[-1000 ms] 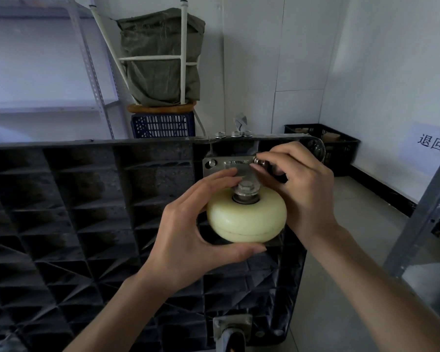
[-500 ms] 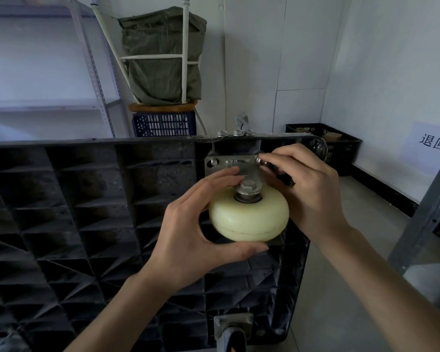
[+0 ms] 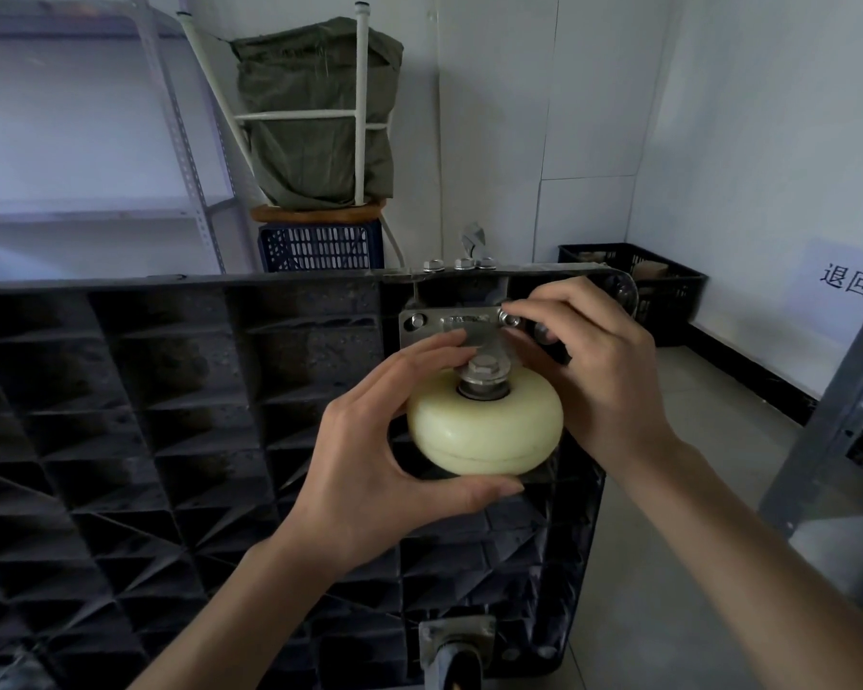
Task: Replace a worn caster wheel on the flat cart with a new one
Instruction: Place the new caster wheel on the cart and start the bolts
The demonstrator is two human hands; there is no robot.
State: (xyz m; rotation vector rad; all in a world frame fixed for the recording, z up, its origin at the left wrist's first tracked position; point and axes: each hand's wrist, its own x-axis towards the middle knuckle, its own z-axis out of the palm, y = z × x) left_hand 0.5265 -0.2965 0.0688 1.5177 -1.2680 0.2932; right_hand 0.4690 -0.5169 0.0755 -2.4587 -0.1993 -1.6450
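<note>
Left hand (image 3: 369,465) still clasping caster wheel (image 3: 484,430), right hand (image 3: 594,371) still pinching bolt (image 3: 509,318).

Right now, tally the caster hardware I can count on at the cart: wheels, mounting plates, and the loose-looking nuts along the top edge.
Caster wheels: 2, the cream wheel held by the left hand, and a dark wheel at the bottom edge
Mounting plates: 2, top plate, bottom plate
Nuts on the cart's top edge: 3
Total: 7
</note>
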